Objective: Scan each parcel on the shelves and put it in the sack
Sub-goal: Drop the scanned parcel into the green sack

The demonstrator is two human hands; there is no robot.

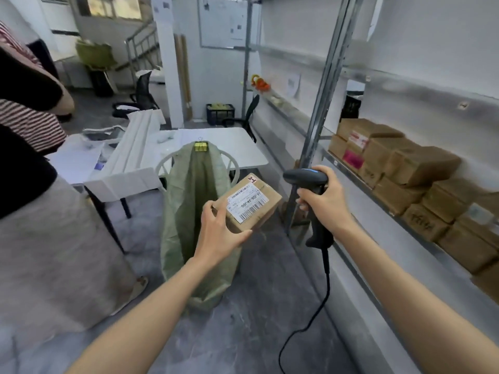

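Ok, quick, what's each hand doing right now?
Left hand: holding the labelled parcel.
Right hand: holding the barcode scanner.

parcel (252, 203): matt cardboard, paper label | sack (189, 211): woven plastic | scanner (310, 182): black plastic
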